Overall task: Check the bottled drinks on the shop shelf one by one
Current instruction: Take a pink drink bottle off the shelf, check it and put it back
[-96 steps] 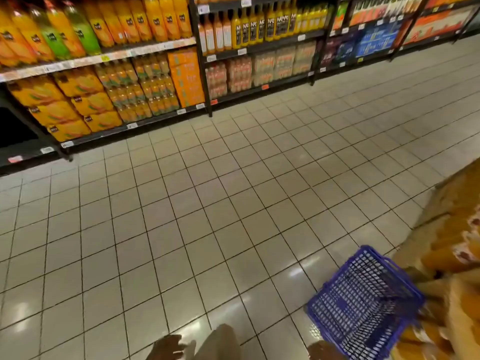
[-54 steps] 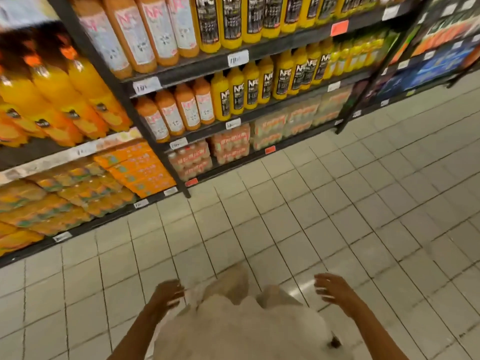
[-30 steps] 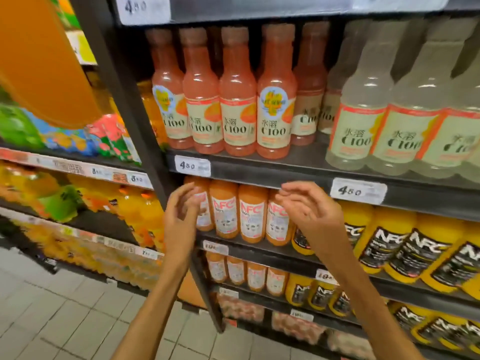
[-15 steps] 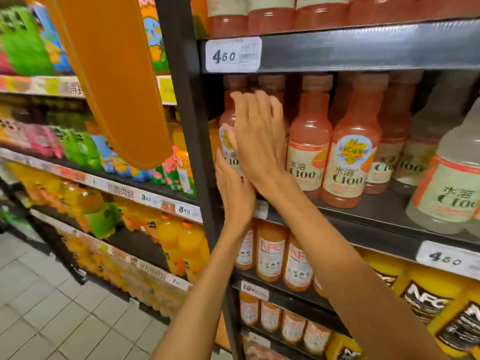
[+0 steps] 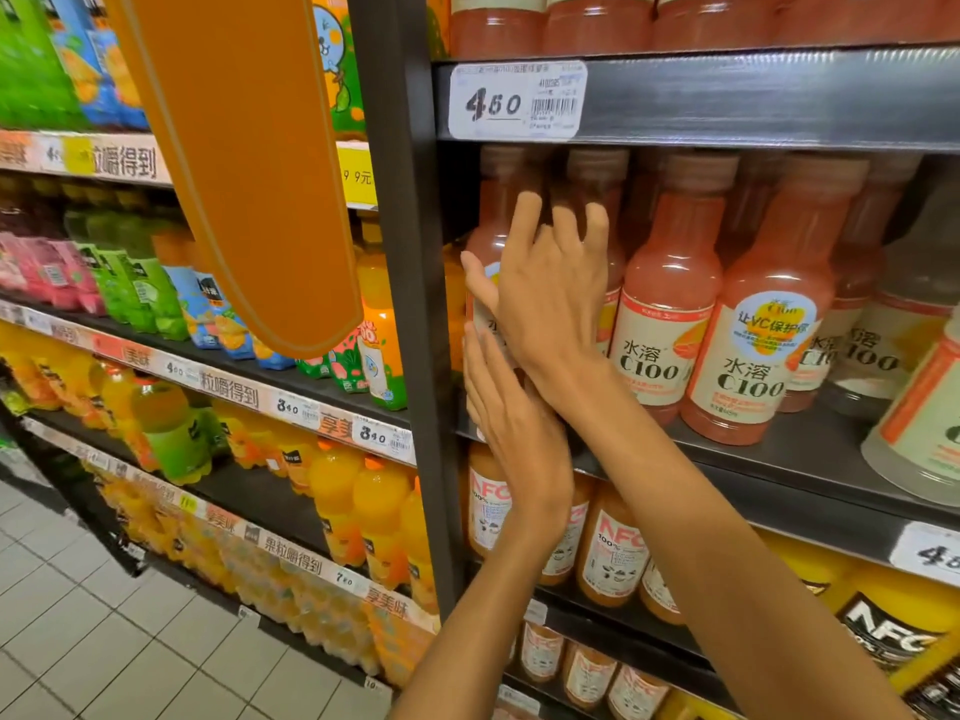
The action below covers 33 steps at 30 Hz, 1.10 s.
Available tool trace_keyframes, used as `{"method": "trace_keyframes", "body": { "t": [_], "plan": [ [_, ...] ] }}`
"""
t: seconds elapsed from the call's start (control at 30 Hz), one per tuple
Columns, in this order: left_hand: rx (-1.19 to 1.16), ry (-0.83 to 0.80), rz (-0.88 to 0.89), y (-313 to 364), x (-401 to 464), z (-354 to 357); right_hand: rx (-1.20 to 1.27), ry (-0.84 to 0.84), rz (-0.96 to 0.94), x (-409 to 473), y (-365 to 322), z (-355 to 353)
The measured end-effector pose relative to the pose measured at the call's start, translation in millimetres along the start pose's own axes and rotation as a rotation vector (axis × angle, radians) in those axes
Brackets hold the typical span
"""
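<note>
Since half a second ago both hands have stayed at the leftmost pink bottle (image 5: pixel 493 236), the view only drawing a little closer. Much of that bottle is hidden: the right hand (image 5: pixel 545 298) lies over its label and shoulder, fingers (image 5: pixel 524 220) fairly straight and reaching up past the neck, thumb out to the left, so it rests flat against the bottle rather than wrapping it. Whether the palm truly presses is hard to judge. Below it, the left hand (image 5: pixel 514 433) is held flat and relaxed against the bottle's lower part and the shelf edge, holding nothing.

Largest in view is the dark metal shelving unit (image 5: pixel 410 304), its upright post splitting the frame, over a floor of pale tiles (image 5: pixel 104 641). An orange hanging sign (image 5: pixel 244 163) covers part of the left bay, where green, pink and blue packs sit blurred. The shelf (image 5: pixel 779 459) carries a row of pink C100 bottles (image 5: pixel 670 314), cut off at the right by a pale clear bottle (image 5: pixel 924 407). Orange NFC bottles (image 5: pixel 613 553) stand one shelf lower. A price tag (image 5: pixel 517 101) reads 4.50 above the row; its small print is unreadable.
</note>
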<state>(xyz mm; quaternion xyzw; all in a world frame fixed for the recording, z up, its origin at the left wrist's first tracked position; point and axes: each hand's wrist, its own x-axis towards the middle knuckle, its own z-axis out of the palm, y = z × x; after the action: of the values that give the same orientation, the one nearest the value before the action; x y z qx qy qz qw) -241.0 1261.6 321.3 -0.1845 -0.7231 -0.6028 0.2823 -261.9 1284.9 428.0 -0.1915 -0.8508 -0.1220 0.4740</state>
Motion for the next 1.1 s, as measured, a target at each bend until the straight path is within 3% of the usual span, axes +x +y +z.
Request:
{"method": "trace_keyframes", "body": {
  "t": [0.2, 0.37, 0.5, 0.7, 0.8, 0.97, 1.1],
  "plan": [
    [-0.076, -0.009, 0.063, -4.5, -3.3, -13.9, 0.28, 0.244, -0.02, -7.0, 6.9, -9.2],
    [-0.06, -0.002, 0.061, -10.5, -6.7, -24.9, 0.531, 0.164, -0.012, -27.9, 14.2, -23.1],
    [-0.044, -0.044, 0.08, -9.2, -3.6, -38.0, 0.866, 0.064, 0.075, -42.9, 14.4, -41.9],
    [-0.288, -0.212, 0.043, 1.1, -4.4, -76.2, 1.243, -0.074, 0.118, -53.7, 17.4, -72.4],
    [-0.341, -0.333, 0.087, 8.6, -12.7, -101.3, 1.431, -0.267, 0.126, -49.4, 20.0, -82.9],
    [-0.542, -0.596, -0.058, 16.9, -20.0, -141.2, 1.928, -0.602, 0.272, -35.6, 22.9, -89.8],
    [-0.636, -0.8, -0.215, 12.9, -27.8, -158.9, 2.107, -0.654, 0.378, -40.3, 6.6, -88.4]
  ]
}}
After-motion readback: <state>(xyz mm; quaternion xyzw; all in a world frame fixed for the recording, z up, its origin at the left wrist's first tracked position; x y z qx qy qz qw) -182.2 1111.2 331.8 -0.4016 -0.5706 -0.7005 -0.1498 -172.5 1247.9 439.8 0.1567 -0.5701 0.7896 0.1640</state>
